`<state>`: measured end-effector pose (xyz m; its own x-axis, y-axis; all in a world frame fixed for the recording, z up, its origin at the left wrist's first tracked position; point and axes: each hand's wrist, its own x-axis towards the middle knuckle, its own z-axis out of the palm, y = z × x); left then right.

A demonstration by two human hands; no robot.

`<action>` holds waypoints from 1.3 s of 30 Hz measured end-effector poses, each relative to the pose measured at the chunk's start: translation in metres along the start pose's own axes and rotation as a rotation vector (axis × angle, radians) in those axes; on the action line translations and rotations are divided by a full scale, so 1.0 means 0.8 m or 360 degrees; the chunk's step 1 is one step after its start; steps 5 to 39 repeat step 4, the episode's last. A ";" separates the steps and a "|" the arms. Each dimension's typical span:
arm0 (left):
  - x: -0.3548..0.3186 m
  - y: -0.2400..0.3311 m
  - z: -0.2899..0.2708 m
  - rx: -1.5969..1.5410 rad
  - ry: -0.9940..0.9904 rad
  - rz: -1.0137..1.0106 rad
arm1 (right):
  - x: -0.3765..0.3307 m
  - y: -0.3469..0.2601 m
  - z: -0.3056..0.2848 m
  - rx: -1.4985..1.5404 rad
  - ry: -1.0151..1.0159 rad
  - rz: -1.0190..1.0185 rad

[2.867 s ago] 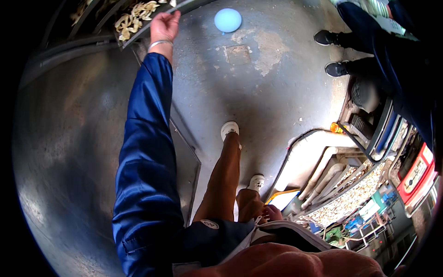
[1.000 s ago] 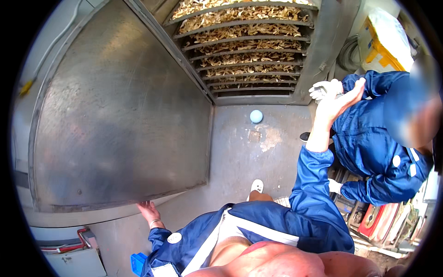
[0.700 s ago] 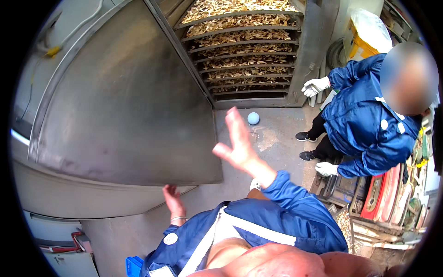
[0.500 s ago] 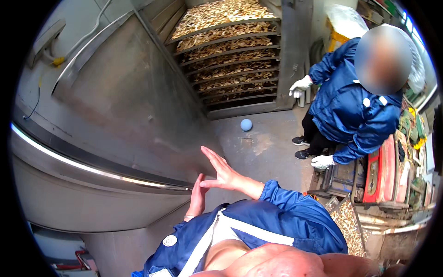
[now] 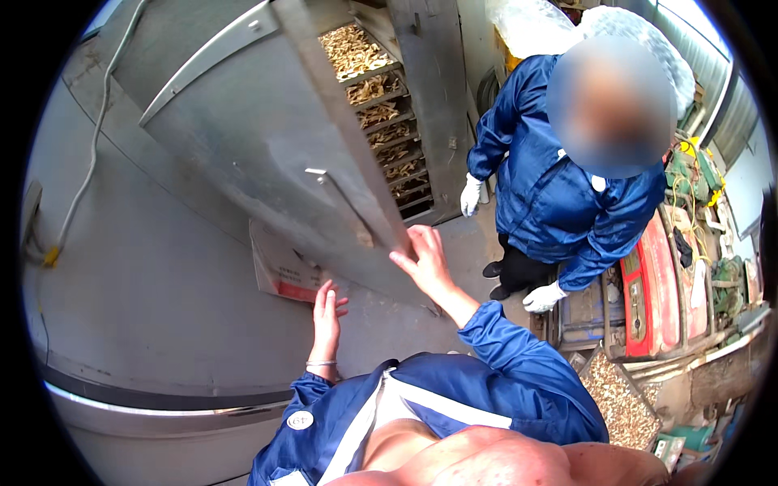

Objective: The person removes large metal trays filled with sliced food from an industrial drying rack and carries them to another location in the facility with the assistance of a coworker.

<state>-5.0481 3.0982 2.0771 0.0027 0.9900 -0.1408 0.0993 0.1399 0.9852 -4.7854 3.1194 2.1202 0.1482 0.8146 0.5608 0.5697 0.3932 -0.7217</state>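
Note:
My right hand (image 5: 425,263) is at the lower free edge of a grey metal cabinet door (image 5: 267,138), thumb and fingers apart, apparently touching it. A long handle (image 5: 340,206) runs down the door's face. My left hand (image 5: 326,330) is lifted near the door's lower part, fingers stretched out and holding nothing. Behind the partly open door, stacked trays (image 5: 381,87) of pale dried slices show inside the cabinet (image 5: 429,97). The door hides the rest of the trays.
A co-worker in a blue jacket (image 5: 559,211) and white gloves stands right of the cabinet. Behind the door is a cardboard box (image 5: 279,263). Red machinery (image 5: 652,283) and a tray of pale pieces (image 5: 616,401) are on the right. A cable (image 5: 101,121) hangs left.
The door has swung toward the cabinet, narrowing the opening. My right hand has moved up to its edge, and my hands are farther apart. The box has come into view; the blue ball is hidden.

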 end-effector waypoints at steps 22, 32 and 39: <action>0.049 0.019 0.008 0.0154 0.0049 0.0377 | 0.042 0.033 -0.016 0.0006 0.0173 0.0198; 0.049 0.019 0.008 0.0154 0.0049 0.0377 | 0.042 0.033 -0.016 0.0006 0.0173 0.0198; 0.049 0.019 0.008 0.0154 0.0049 0.0377 | 0.042 0.033 -0.016 0.0006 0.0173 0.0198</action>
